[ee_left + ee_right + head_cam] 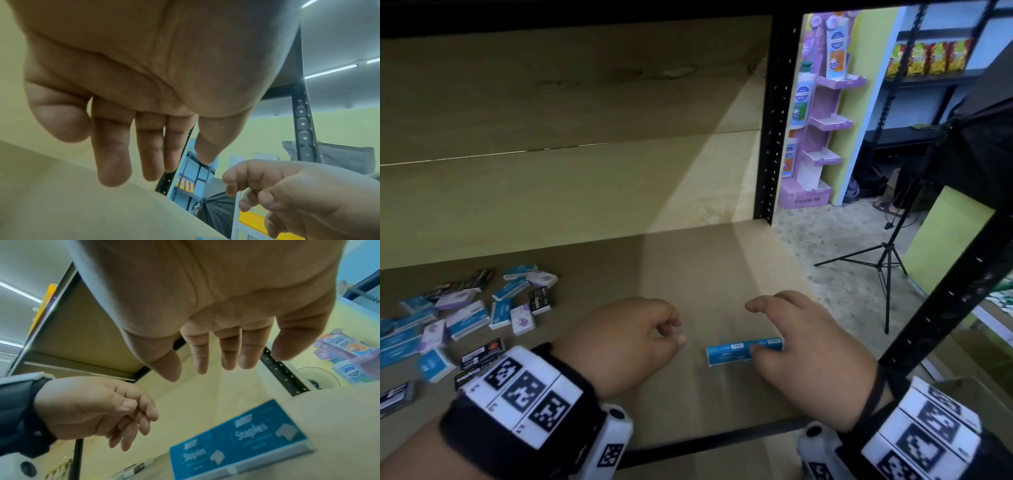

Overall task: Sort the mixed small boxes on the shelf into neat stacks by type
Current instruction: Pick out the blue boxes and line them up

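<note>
Two blue staple boxes (743, 351) lie side by side, end to end, on the brown shelf board (688, 267), right of centre. My right hand (751, 329) hovers just over them with relaxed, spread fingers; in the right wrist view the same blue boxes (236, 439) sit below my right hand (197, 374), which grips nothing. To their left my left hand (671, 332) hangs loosely curled and holds nothing, as the left wrist view shows for the left hand (160, 170). A mixed pile of blue, lilac and black boxes (465, 318) is scattered at the far left.
A black upright post (774, 120) bounds the shelf on the right, and a black front rail (722, 442) runs along its near edge. Beyond the post stand a purple display stand (818, 120) and a tripod (887, 260) on the floor.
</note>
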